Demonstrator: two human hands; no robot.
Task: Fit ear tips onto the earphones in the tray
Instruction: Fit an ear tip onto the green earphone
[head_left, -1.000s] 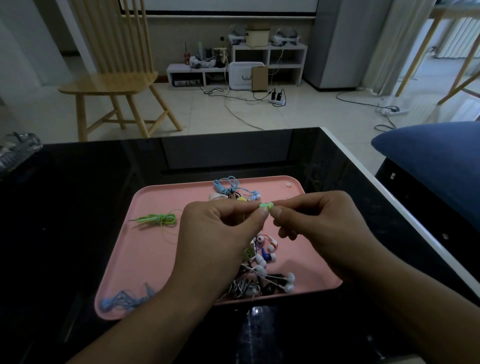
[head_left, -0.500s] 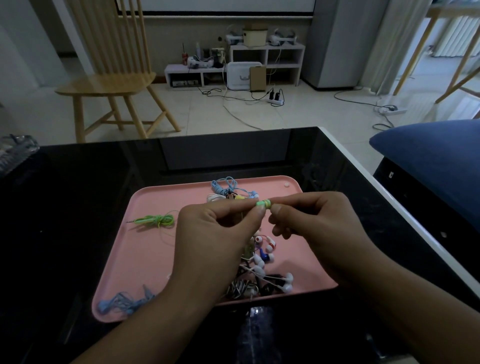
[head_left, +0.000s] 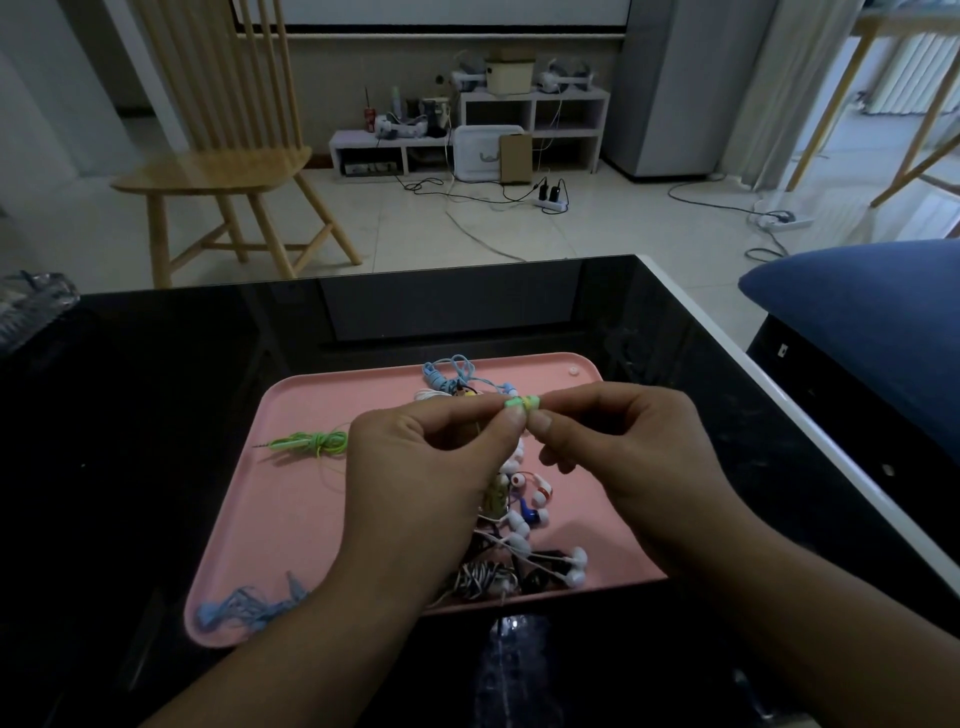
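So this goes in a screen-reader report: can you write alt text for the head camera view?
Two hands meet above a pink tray on a black table: the left hand and right hand pinch a small green earphone between their fingertips. Coiled green cable, blue cables and white earbuds lie in the tray.

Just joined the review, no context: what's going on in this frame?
A person is working over a pink plastic tray on a glossy black table. The left hand and right hand meet above the tray, both pinching a small green earbud piece between fingertips, apparently fitting an ear tip. A coiled green earphone cable, blue cable bundles and a pile of white-tipped earphones lie in the tray.
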